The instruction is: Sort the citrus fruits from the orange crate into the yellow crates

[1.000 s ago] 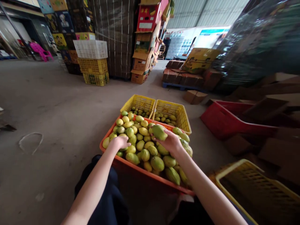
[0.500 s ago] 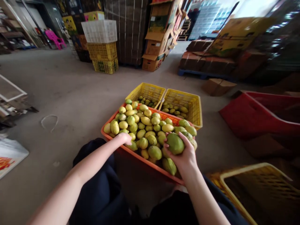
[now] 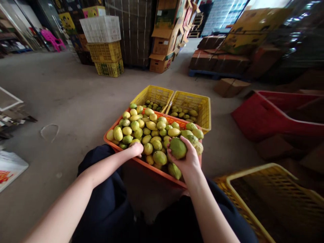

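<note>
A: There's the big green fruit [image 3: 178, 148], cupped in the right hand [image 3: 189, 161], fingers curled round it, over the right side of the orange crate [image 3: 155, 170]!

B: And the left hand [image 3: 137, 149]? Down by the crate's near edge, in among the yellow-green fruits [image 3: 152, 125]. Its fingertips are hidden, so there's no telling whether it grips one.

A: How far along, then? One fruit is up in the palm, yet the orange crate is heaped from end to end. Plenty left there, by the look of it.

B: Just beyond, the left yellow crate [image 3: 140, 95] and the right yellow crate [image 3: 204, 111] each carry a low layer of fruit, bare wall showing above. The work looks far from finished.

A: Watch the edges! Those two crowd the orange crate's far side, and dark trousers [image 3: 111, 199] hem the near one.

B: Open room is leftward, where grey floor [image 3: 83, 101] spreads wide. Rightward it's tighter: a yellow basket [image 3: 250, 172] close in, a red crate [image 3: 243, 118] farther out.
</note>
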Action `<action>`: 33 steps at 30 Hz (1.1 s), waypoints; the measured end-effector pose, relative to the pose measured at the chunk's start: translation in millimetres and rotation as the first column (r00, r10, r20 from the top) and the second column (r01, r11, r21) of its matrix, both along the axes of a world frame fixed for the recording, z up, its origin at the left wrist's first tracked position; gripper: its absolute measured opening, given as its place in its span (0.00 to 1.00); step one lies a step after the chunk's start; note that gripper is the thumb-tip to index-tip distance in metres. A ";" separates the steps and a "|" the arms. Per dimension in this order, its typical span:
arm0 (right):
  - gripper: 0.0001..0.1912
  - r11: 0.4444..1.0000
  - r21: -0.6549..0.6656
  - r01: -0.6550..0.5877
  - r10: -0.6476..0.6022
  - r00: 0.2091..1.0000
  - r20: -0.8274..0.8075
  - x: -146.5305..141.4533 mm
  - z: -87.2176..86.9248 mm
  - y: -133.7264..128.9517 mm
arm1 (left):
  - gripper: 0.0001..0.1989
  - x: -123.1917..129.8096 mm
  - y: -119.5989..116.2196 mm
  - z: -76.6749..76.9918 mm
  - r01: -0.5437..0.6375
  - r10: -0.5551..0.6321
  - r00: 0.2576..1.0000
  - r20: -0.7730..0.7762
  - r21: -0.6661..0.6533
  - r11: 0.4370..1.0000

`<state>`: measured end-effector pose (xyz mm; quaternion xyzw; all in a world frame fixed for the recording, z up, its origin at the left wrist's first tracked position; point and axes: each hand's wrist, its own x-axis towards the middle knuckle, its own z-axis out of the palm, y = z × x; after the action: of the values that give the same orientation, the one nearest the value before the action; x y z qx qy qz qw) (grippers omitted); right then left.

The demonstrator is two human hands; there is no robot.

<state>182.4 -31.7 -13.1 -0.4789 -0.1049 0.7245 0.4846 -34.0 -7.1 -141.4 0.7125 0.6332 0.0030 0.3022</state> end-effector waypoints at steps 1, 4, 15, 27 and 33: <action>0.10 1.000 0.001 -0.007 0.007 1.000 0.010 1.3 -2.6 0.3 | 0.12 -2.9 3.5 1.7 -0.010 0.010 1.000 -0.001 -0.024 1.000; 0.11 1.000 -0.002 -0.008 0.008 0.999 0.037 6.0 -8.7 0.0 | 0.16 -16.6 12.9 10.6 -0.043 0.045 0.998 0.032 -0.068 0.997; 0.08 0.990 -0.122 0.071 -0.071 0.997 0.003 5.6 7.2 -10.2 | 0.22 -52.5 1.9 34.7 -0.393 0.382 0.838 0.390 -0.055 0.918; 0.08 0.988 -0.150 0.026 -0.026 1.000 0.007 -17.2 11.2 -9.0 | 0.13 -20.8 3.4 131.8 -0.064 0.545 -0.189 0.817 -0.564 0.824; 0.11 0.989 0.113 0.098 -0.093 0.995 -0.044 -20.6 12.7 -11.4 | 0.16 28.0 -17.1 143.8 -0.038 0.622 -0.427 0.657 -0.700 0.713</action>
<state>161.8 -43.2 -0.3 -0.4404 -0.1140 0.7023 0.5476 -6.0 -24.2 2.4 0.0898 0.3172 0.5365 0.7768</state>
